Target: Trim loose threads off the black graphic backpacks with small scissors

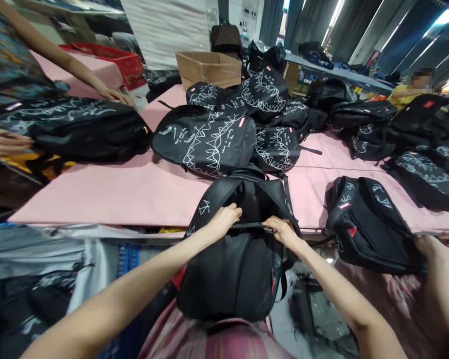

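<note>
A black backpack (224, 279) leans between my body and the table edge, its back panel and shoulder straps facing up. White scribbles mark its shoulder straps. Across the back panel runs a narrow dark strap (249, 225), stretched between my two hands. My left hand (227, 219) is closed on the strap's left end, fingertips pinched together. At the other end, my right hand (282, 231) pinches the strap near the right shoulder strap. Its fingers partly hide what they grip. Just beyond lies another black backpack (217, 142) with white drawings and a small red-and-white label.
A pink-covered table (108, 194) carries several black backpacks. At left, a co-worker's hands touch a backpack (93, 129); at right, another person's hand holds a backpack (374, 224). Farther back stand a cardboard box (209, 70) and a red crate (123, 65).
</note>
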`<state>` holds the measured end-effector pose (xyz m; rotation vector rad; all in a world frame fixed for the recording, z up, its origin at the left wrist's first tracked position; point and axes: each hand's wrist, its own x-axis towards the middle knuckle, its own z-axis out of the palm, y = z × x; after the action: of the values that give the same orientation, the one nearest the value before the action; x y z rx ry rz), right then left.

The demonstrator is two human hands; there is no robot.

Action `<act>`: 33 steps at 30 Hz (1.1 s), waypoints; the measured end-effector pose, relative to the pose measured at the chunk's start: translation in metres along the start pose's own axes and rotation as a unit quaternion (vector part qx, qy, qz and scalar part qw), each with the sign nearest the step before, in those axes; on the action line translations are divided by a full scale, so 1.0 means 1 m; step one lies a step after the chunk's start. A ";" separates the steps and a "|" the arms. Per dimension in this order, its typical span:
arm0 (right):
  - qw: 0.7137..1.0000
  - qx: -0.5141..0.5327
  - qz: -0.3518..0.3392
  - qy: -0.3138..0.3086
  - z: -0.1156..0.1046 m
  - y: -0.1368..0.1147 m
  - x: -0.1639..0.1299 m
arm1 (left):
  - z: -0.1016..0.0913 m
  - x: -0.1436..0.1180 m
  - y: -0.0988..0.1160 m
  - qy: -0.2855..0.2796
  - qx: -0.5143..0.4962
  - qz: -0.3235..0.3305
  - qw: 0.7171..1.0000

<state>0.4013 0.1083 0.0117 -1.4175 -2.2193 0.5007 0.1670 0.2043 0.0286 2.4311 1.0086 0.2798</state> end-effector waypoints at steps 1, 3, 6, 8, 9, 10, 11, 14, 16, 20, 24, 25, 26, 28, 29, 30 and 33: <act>1.000 0.004 0.005 0.007 0.001 0.000 0.002 | -0.003 0.008 0.000 -0.014 0.008 0.025 1.000; 1.000 -0.002 0.003 0.004 0.000 -0.001 0.007 | -0.012 0.028 -0.001 -0.060 0.048 0.106 0.991; 0.999 -0.039 -0.007 -0.016 -0.005 -0.005 0.015 | -0.019 0.060 0.001 -0.134 0.111 0.239 0.955; 0.997 -0.060 -0.019 -0.039 -0.009 -0.005 0.019 | -0.017 0.076 0.003 -0.153 0.122 0.262 0.945; 0.996 -0.068 -0.025 -0.052 -0.011 -0.005 0.020 | -0.014 0.081 0.004 -0.154 0.120 0.256 0.947; 0.995 -0.073 -0.029 -0.062 -0.013 -0.004 0.021 | -0.012 0.084 0.004 -0.151 0.116 0.246 0.950; 0.994 -0.075 -0.030 -0.070 -0.015 -0.003 0.022 | -0.009 0.085 0.003 -0.147 0.111 0.234 0.955; 0.996 -0.055 -0.016 -0.075 -0.023 -0.001 0.028 | -0.008 0.074 -0.002 -0.118 0.091 0.172 0.974; 0.997 -0.046 0.002 -0.059 -0.030 0.000 0.035 | -0.009 0.060 -0.005 -0.088 0.075 0.103 0.988; 0.995 -0.090 0.050 -0.006 -0.042 -0.003 0.056 | -0.006 0.038 -0.008 -0.039 0.041 -0.052 0.997; 0.982 -0.184 0.019 -0.019 -0.044 -0.011 0.080 | -0.003 0.032 -0.006 -0.015 0.016 -0.140 0.990; 0.977 -0.211 -0.003 -0.032 -0.043 -0.013 0.085 | -0.004 0.032 -0.005 -0.015 0.010 -0.150 0.989; 0.971 -0.233 -0.029 -0.046 -0.040 -0.015 0.090 | -0.005 0.032 -0.004 -0.018 0.004 -0.156 0.988; 0.960 -0.263 -0.072 -0.067 -0.034 -0.019 0.098 | -0.009 0.032 -0.002 -0.023 -0.007 -0.162 0.987; 0.955 -0.275 -0.086 -0.075 -0.031 -0.021 0.101 | -0.011 0.031 -0.001 -0.024 -0.012 -0.164 0.986; 0.950 -0.286 -0.097 -0.081 -0.028 -0.023 0.105 | -0.013 0.031 0.001 -0.023 -0.016 -0.165 0.986; 0.937 -0.317 -0.114 -0.098 -0.023 -0.027 0.112 | -0.015 0.029 0.004 -0.019 -0.028 -0.164 0.986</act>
<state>0.3532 0.2013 0.0651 -1.4038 -2.8204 -0.1908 0.1839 0.2281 0.0435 2.1683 1.3409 0.1447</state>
